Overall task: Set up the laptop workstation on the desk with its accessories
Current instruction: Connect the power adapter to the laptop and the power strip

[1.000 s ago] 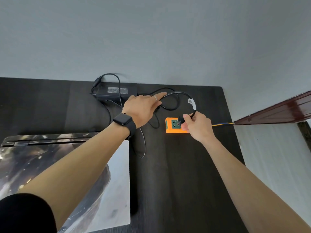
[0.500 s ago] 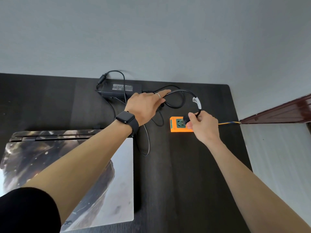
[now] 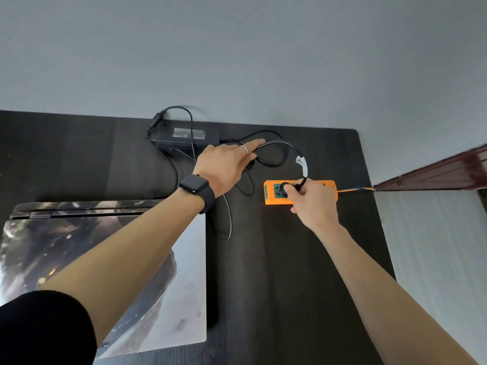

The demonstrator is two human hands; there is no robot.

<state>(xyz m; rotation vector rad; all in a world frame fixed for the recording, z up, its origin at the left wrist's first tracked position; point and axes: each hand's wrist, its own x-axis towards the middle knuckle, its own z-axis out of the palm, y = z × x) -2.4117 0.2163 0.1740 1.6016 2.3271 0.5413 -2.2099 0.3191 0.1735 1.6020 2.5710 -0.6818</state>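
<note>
The right hand (image 3: 313,204) has its fingers (image 3: 291,192) clamped on the black plug (image 3: 285,189), thumb and forefinger pinching its round body; the plug sits directly under those fingers against the green socket face of the orange power strip (image 3: 271,200), though whether its pins are fully home cannot be told. The left hand (image 3: 224,167) lies with its fingers stretched out over a loop of the power cord (image 3: 288,147), pressing it down rather than gripping it; just beyond those fingertips rests the power adapter (image 3: 187,135), and nearer the person than that hand lies the closed laptop (image 3: 181,299) on the dark surface (image 3: 290,285). The cord arches from under the left fingers across to the right fingers, with a white tag (image 3: 302,164) on it just above the plug.

The plug looks a hard, light moulding, best held by its body and never by the cord; the cord seems thick and springy and may twist the plug askew; the strip looks light and could slide when pushed, so it may need steadying; the adapter is likely the heavy piece.
</note>
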